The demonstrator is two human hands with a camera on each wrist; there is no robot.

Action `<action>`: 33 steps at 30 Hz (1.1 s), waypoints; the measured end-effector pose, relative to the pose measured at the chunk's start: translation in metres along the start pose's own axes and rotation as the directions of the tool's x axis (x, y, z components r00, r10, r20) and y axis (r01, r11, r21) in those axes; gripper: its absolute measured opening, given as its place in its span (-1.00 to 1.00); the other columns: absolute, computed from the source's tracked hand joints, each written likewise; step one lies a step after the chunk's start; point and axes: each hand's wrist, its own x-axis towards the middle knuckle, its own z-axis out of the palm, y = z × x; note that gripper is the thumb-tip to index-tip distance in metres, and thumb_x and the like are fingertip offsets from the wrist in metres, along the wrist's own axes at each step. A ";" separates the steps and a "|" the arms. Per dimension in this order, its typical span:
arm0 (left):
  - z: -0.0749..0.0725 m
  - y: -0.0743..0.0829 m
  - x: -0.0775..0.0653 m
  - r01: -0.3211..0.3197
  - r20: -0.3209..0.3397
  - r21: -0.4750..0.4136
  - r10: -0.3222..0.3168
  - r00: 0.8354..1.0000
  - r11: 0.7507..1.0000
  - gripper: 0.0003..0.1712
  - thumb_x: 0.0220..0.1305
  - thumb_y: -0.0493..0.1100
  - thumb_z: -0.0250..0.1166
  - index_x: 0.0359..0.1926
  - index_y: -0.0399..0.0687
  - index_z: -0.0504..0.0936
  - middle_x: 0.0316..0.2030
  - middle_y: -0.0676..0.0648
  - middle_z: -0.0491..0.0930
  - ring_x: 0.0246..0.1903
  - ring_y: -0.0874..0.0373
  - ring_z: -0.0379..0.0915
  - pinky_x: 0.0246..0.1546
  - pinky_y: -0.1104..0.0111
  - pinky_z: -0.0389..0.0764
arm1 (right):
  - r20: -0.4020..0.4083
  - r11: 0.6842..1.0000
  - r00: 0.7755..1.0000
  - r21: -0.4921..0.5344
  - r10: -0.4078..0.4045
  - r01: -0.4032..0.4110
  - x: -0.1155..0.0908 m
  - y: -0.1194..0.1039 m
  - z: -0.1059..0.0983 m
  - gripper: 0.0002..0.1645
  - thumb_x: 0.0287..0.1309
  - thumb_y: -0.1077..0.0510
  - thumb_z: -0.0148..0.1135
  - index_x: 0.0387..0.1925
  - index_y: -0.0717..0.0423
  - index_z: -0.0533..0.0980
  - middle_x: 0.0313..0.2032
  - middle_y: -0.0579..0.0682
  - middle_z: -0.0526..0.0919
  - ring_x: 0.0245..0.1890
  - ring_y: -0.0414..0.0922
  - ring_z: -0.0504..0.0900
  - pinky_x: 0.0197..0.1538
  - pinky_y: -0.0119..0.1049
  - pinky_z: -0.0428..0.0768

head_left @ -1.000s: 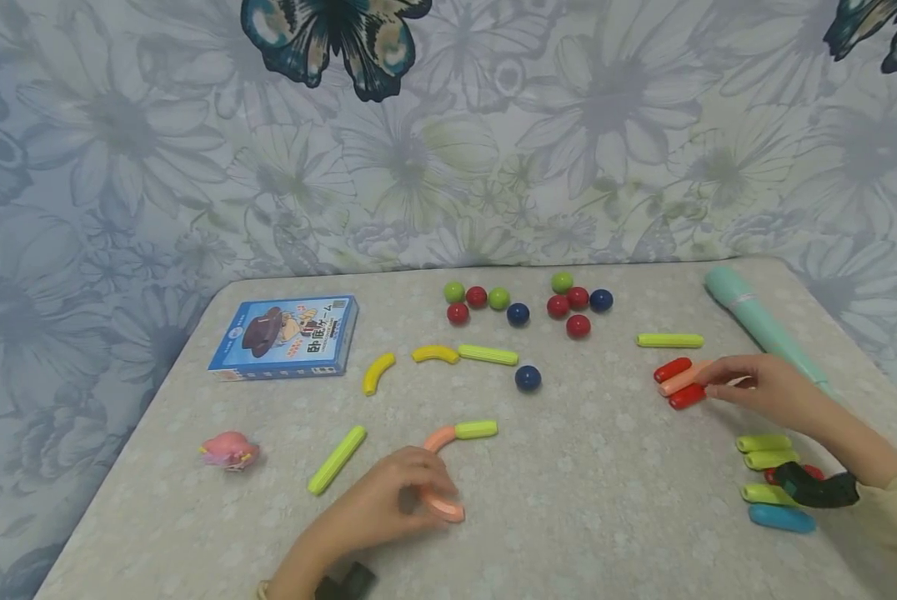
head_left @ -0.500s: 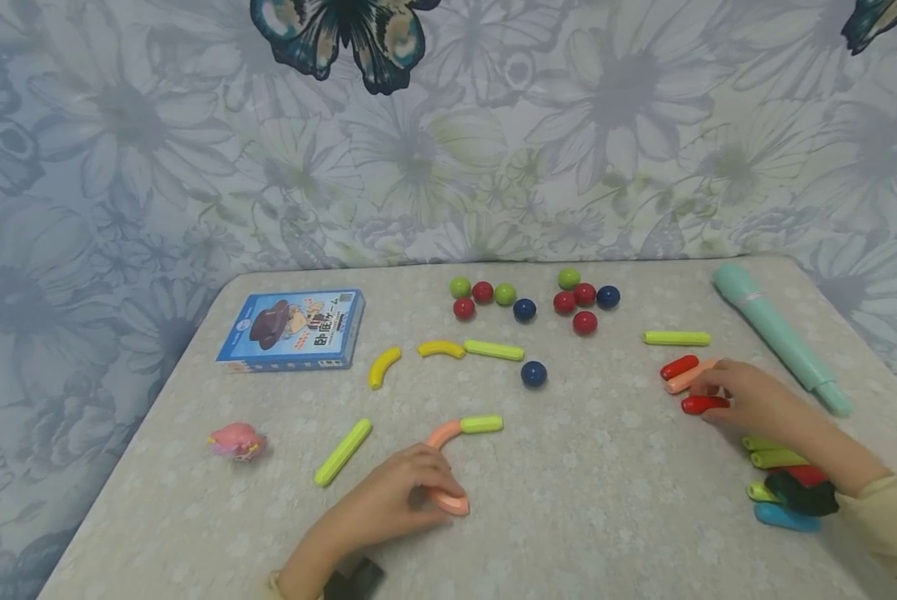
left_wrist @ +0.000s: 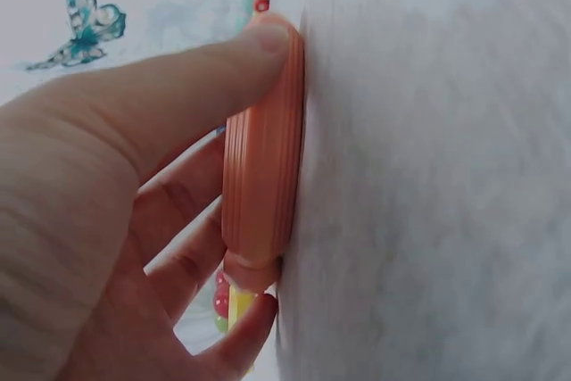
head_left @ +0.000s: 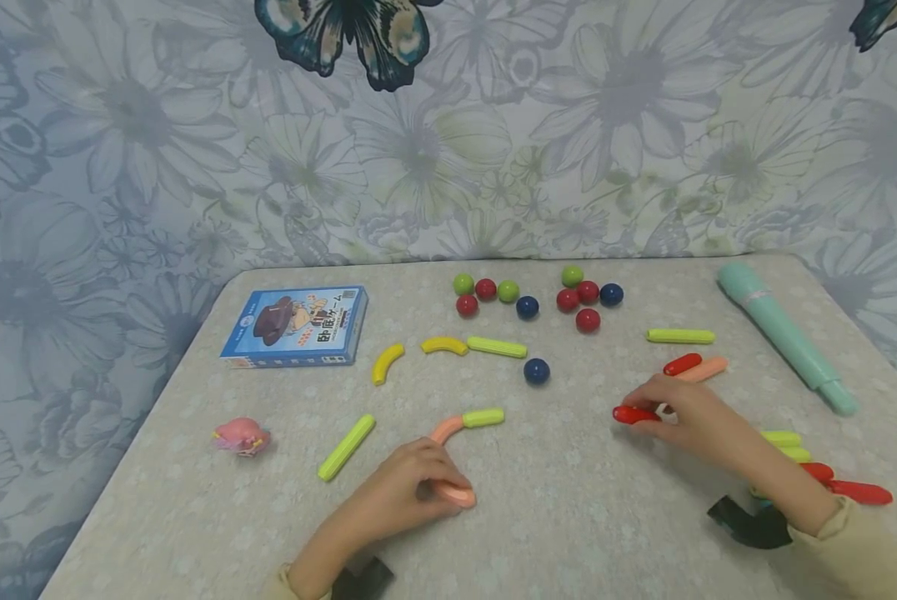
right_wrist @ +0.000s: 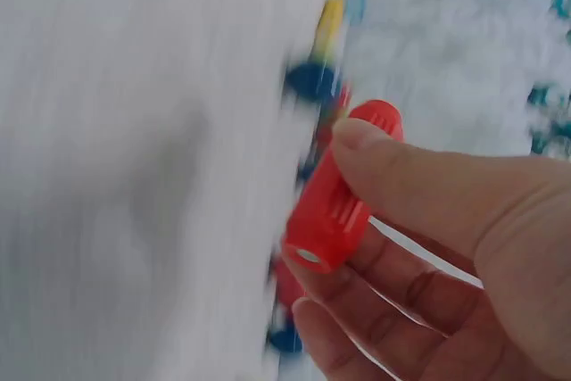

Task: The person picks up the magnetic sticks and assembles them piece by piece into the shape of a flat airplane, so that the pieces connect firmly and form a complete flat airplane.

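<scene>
In the head view my left hand point(head_left: 407, 490) holds curved peach-coloured rod pieces point(head_left: 446, 430), which bend round to a short light green rod point(head_left: 483, 417) touching their far end. Up close, in the left wrist view, the thumb presses a ribbed peach rod point(left_wrist: 263, 162) against the fingers, low on the table. Over at the right, my right hand point(head_left: 692, 417) pinches a short red plastic rod point(head_left: 634, 414) between thumb and fingers. The right wrist view has that red rod point(right_wrist: 330, 211) raised off the table, one hollow end showing. Behind this hand lie another red rod point(head_left: 682, 363) and a straight peach rod point(head_left: 704, 369).
Several red, green and blue balls point(head_left: 587, 320) lie at the back; one blue ball point(head_left: 536, 371) is nearer. Yellow curved rods point(head_left: 388, 363), green rods point(head_left: 347, 447), a blue box point(head_left: 294, 327) and a pink toy point(head_left: 242, 436) sit leftward. A mint-green tube point(head_left: 786, 337) lies right.
My right hand has taken the red rod from beside the peach one and carried it left and nearer. The left hand keeps its grip on the curved peach rod, almost in place.
</scene>
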 end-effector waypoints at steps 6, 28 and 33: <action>0.002 0.001 0.001 0.014 -0.011 0.001 -0.014 1.000 1.000 -0.80 0.03 -0.08 0.45 -0.25 0.17 0.72 -0.33 0.34 0.52 -0.23 0.39 0.39 -0.10 0.32 0.38 | 0.097 0.989 0.995 0.150 -0.022 0.007 0.017 -0.050 0.043 -0.71 -0.06 0.22 0.44 -0.24 -0.01 0.56 -0.38 -0.29 0.51 -0.36 -0.28 0.47 -0.25 -0.31 0.52; 0.002 0.001 0.001 -0.005 -0.015 -0.009 0.005 1.000 1.000 -0.81 0.02 -0.13 0.45 -0.26 0.11 0.74 -0.34 0.32 0.52 -0.22 0.38 0.39 -0.12 0.35 0.40 | 0.147 0.945 0.975 0.304 -0.168 0.117 0.030 -0.088 0.100 -0.83 0.01 0.17 0.40 -0.31 -0.07 0.58 -0.38 -0.33 0.49 -0.41 -0.32 0.42 -0.34 -0.39 0.44; 0.003 0.001 0.001 -0.004 -0.020 0.003 0.004 1.000 1.000 -0.82 0.03 -0.11 0.45 -0.27 0.12 0.74 -0.34 0.32 0.52 -0.22 0.38 0.39 -0.12 0.34 0.40 | 0.145 0.956 0.973 0.260 -0.177 0.135 0.031 -0.091 0.103 -0.82 -0.01 0.18 0.41 -0.33 -0.06 0.58 -0.39 -0.33 0.47 -0.40 -0.34 0.41 -0.32 -0.39 0.45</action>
